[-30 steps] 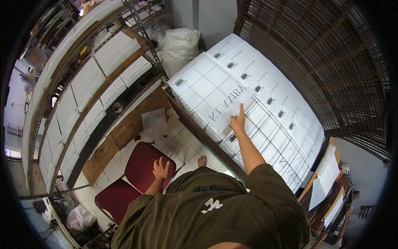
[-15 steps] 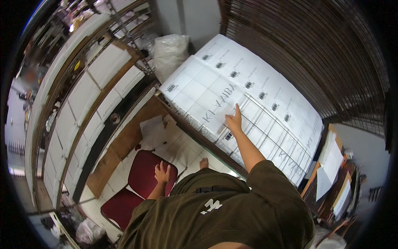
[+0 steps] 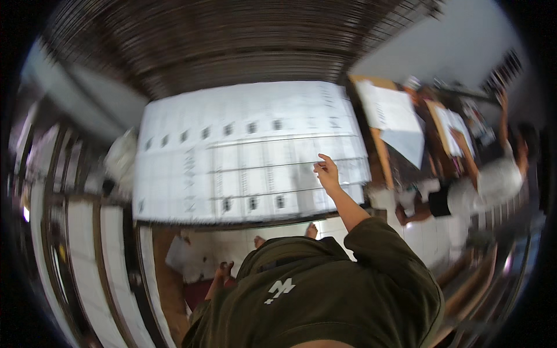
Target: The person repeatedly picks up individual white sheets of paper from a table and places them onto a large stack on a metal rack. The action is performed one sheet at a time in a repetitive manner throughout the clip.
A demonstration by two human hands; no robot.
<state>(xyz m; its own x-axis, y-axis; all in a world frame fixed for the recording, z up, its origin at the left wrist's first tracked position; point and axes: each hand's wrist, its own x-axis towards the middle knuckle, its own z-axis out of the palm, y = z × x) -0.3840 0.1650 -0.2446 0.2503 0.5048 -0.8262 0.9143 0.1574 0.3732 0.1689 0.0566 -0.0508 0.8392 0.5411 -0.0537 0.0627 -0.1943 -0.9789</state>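
Observation:
A wide table is covered with large white printed sheets bearing dark lines, small black marks and lettering, smeared by motion. My right hand hovers over or rests on their right part; I cannot tell which. It holds nothing, its index finger out and the other fingers loosely bent. My left hand hangs low by my side, in front of the table's near edge. Its fingers look loosely bent and apart, with nothing seen in them. Below it, a dark red chair seat shows in part.
A slatted rack rises behind the table. At left stand long racks of white panels and a white plastic sack. On the right are a wooden board with papers and another person with an arm raised.
The view has swung right, so the table lies straight ahead and the other person has come into view. My right hand is further toward the sheets' right side; my left hand's fingers are less spread.

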